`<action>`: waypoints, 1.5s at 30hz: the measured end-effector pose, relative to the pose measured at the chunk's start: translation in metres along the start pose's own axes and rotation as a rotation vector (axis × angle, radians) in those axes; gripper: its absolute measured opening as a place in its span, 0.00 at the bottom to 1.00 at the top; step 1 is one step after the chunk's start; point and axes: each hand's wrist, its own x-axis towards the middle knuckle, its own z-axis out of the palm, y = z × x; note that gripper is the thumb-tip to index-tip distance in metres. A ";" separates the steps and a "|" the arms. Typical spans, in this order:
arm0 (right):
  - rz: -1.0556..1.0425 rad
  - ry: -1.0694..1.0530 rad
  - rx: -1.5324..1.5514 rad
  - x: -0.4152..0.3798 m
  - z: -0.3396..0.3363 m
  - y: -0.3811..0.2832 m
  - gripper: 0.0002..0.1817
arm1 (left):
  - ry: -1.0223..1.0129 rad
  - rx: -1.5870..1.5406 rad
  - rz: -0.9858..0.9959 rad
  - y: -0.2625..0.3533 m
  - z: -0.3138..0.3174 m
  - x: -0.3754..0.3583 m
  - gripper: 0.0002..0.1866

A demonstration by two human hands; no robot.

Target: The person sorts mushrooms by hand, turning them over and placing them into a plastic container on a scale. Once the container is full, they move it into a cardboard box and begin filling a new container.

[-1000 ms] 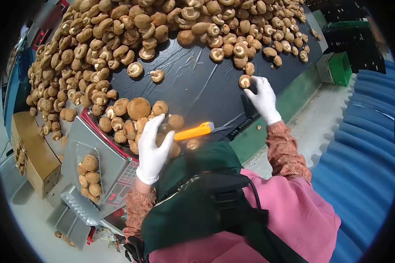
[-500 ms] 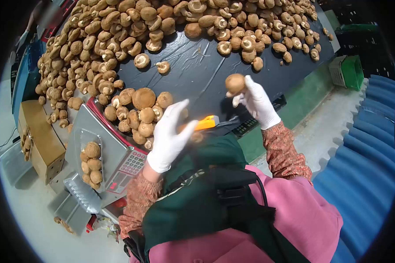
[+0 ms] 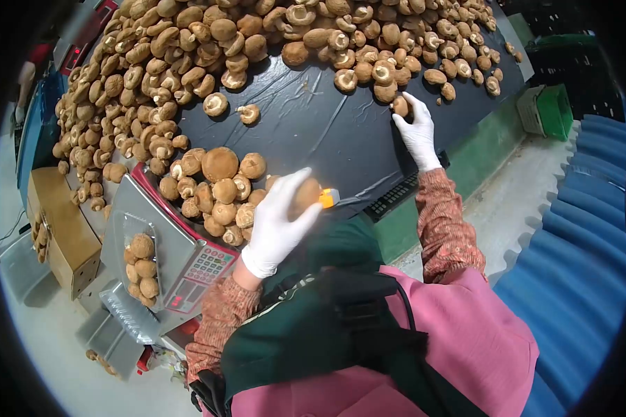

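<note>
A brown-capped mushroom (image 3: 306,194) sits between the thumb and fingers of my left hand (image 3: 278,226), in a white glove. It is slightly blurred, beside a yellow object with a pale end (image 3: 329,198) that it partly hides. My gloved right hand (image 3: 419,135) reaches out to the near edge of the big mushroom pile (image 3: 188,42), thumb and fingers closed around a small mushroom (image 3: 400,105). A smaller group of mushrooms (image 3: 219,191) lies left of my left hand. Two single mushrooms, one of them stem-up (image 3: 248,114), lie on the black surface (image 3: 306,125).
At left, a red-and-grey scale (image 3: 191,278) carries a clear tray of mushrooms (image 3: 142,267). Nearby are a cardboard box (image 3: 62,233) and clear plastic trays (image 3: 129,313). A green crate (image 3: 555,112) and blue corrugated sheeting (image 3: 570,243) are on the right.
My right hand has moved up and away to a mushroom at the pile's edge. The mushroom it held is gone from it, and my left hand, open before, now holds one.
</note>
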 end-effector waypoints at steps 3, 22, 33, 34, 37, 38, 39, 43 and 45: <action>0.365 -0.187 1.062 -0.015 -0.020 -0.020 0.34 | -0.018 -0.087 -0.076 0.001 0.000 -0.002 0.29; 0.279 -0.646 0.833 -0.031 -0.009 -0.127 0.22 | 0.149 -0.419 -0.135 -0.028 -0.022 -0.033 0.29; 1.054 -0.354 0.637 -0.123 -0.073 -0.044 0.25 | 0.086 -0.367 -0.173 -0.038 -0.010 -0.030 0.27; 1.300 -0.384 0.869 -0.151 -0.051 -0.065 0.28 | 0.074 -0.354 -0.165 -0.037 -0.010 -0.028 0.27; 1.270 -0.418 0.870 -0.197 -0.008 -0.075 0.26 | 0.082 -0.346 -0.197 -0.035 -0.011 -0.028 0.28; 1.210 -0.382 0.805 -0.197 -0.008 -0.070 0.24 | 0.085 -0.345 -0.224 -0.034 -0.012 -0.032 0.28; 1.156 -0.340 0.742 -0.198 -0.011 -0.071 0.22 | 0.090 -0.340 -0.262 -0.028 -0.014 -0.033 0.28; 0.443 -0.325 0.212 -0.172 -0.032 -0.083 0.20 | 0.028 -0.551 -0.444 -0.018 -0.018 -0.035 0.29; 0.167 -0.394 0.152 -0.167 -0.022 -0.112 0.21 | 0.032 -0.531 -0.441 -0.016 -0.014 -0.035 0.29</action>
